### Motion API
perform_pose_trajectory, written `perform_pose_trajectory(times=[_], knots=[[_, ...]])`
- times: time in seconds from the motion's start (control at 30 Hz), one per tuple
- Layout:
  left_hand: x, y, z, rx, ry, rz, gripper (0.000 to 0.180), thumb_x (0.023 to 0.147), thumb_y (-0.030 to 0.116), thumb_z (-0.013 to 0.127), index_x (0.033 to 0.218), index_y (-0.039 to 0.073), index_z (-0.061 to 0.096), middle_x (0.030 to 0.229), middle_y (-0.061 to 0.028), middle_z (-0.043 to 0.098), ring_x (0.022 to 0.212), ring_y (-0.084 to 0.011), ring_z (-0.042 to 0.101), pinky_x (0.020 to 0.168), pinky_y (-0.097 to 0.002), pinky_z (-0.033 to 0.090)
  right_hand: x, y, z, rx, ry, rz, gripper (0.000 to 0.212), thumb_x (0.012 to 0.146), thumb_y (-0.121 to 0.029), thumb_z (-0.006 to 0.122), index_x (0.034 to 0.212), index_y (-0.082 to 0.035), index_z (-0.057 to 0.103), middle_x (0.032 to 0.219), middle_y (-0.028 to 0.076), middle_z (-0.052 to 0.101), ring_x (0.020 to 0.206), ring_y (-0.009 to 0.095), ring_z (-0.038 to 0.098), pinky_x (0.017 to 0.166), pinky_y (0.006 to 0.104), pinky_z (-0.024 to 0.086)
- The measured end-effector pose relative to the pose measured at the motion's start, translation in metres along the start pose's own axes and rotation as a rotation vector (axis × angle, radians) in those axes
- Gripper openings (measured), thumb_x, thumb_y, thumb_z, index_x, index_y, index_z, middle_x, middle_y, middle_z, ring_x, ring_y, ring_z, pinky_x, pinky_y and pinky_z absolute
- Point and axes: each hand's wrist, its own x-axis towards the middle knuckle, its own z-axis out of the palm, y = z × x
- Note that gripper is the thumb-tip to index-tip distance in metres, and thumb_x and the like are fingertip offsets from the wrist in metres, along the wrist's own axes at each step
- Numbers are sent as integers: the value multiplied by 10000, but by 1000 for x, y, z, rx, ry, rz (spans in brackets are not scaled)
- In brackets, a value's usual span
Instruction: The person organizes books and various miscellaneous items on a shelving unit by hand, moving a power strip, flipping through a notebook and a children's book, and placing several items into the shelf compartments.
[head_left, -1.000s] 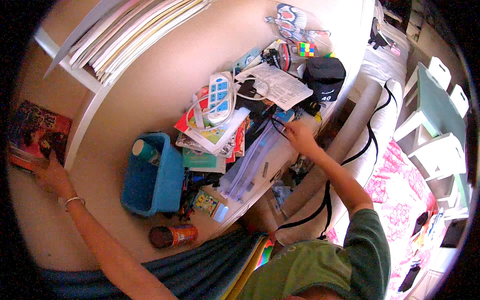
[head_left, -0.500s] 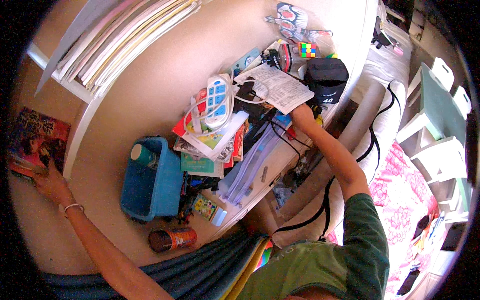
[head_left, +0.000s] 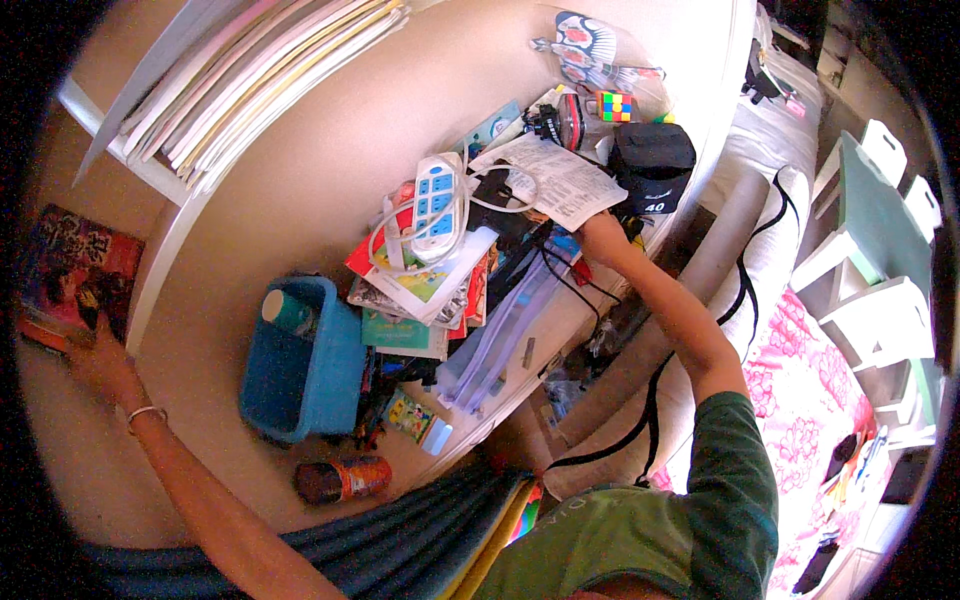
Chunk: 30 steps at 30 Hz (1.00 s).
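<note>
At the far left my left hand (head_left: 103,368) grips the lower edge of a dark red illustrated book (head_left: 85,260), thumb against its cover. A bracelet circles that wrist. My right hand (head_left: 604,241) reaches over the cluttered desk, at the lower corner of a printed paper sheet (head_left: 560,180). Its fingertips are hidden among the things there, so their grip cannot be made out. Close to it are a black pouch (head_left: 652,160), dark cables and a long translucent lilac case (head_left: 500,340). A white power strip (head_left: 436,205) with blue sockets lies on a stack of books (head_left: 395,330).
A blue basket (head_left: 335,370) holds a green-lidded container (head_left: 285,310). Nearer me lies a brown jar (head_left: 345,480) on its side, by a dark curtain (head_left: 400,525). A shelf of papers (head_left: 250,90) overhangs the upper left. A puzzle cube (head_left: 615,106) sits at the back.
</note>
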Motion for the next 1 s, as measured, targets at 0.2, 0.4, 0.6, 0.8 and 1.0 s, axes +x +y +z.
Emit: perform_pose_trajectory(times=[0.2,0.4,0.6,0.8,1.0], knots=[[-5,-1,3,164,-104,46,695,746,388,660,1215,-78,447,1143,-274,519,1023,-415,508,887,-439,406,22,7,-41,407,-94,35,318,728,-191,606,1022,-71,602,1012,201,596,936,369,560,814,414,456],[-6,-3,-2,44,-104,-33,692,741,379,669,1204,-86,448,1149,-286,508,1056,-407,497,911,-434,393,53,-8,-93,389,-99,241,151,702,-109,535,639,1,617,549,92,593,483,203,553,513,290,459],[5,31,-24,-117,-190,-248,723,738,389,669,1213,-100,429,1174,-287,488,1074,-396,486,927,-438,383,82,10,-90,165,-146,129,173,680,-165,552,696,-4,616,672,135,611,625,287,594,578,375,494],[-1,8,-5,32,-145,-192,703,731,417,670,1246,-10,453,1177,-272,493,1083,-392,470,908,-434,402,99,18,-66,361,19,10,282,766,-284,573,885,-39,645,840,207,627,806,373,602,718,425,490],[-3,7,-7,94,-96,-201,719,729,453,663,1282,55,436,1162,-255,497,1042,-397,495,872,-451,427,56,3,-54,232,-175,32,495,715,-323,648,1128,-70,550,1123,216,548,1034,376,519,878,415,431]])
